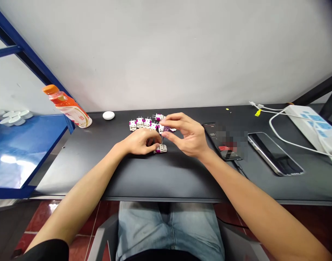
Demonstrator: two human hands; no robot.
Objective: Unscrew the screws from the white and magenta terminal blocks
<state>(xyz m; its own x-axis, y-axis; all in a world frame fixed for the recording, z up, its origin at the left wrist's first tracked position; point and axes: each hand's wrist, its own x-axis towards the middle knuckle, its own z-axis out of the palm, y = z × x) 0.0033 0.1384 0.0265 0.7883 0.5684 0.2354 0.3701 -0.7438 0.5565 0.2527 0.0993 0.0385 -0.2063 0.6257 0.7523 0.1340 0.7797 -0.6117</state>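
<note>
Purple-white part (161, 148) pinned by left hand (141, 142), right hand (185, 137) pinching purple piece (166, 129).

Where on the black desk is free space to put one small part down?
Bare desk lies along the near edge, in front of both hands, and between the white puck and the left hand. It is crowded behind the hands, at the row of purple-white parts, and to the right, with two phones and cables.
</note>
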